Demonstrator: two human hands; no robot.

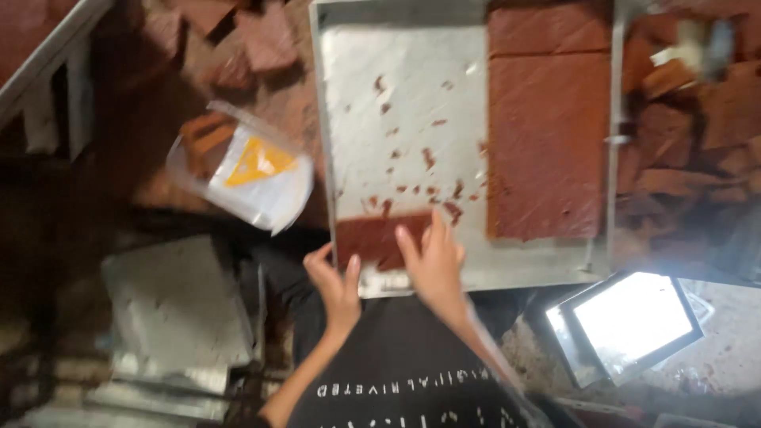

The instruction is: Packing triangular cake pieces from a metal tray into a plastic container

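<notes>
A large metal tray [396,95] lies in front of me with a big reddish-brown slab [547,135] on its right half and crumbs across the bare left half. A smaller brown piece [372,238] sits at the tray's near left corner. My left hand [337,281] touches that piece's near left edge at the tray rim. My right hand [432,257] rests with fingers spread on the piece's right end. The picture is blurred, so I cannot tell if either hand grips the piece.
A clear plastic bag with a yellow label [246,166] holding brown pieces lies left of the tray. Cut brown pieces [682,119] are piled to the right and at top left. A bright tilted screen [634,317] stands at lower right. A grey block [178,301] sits at lower left.
</notes>
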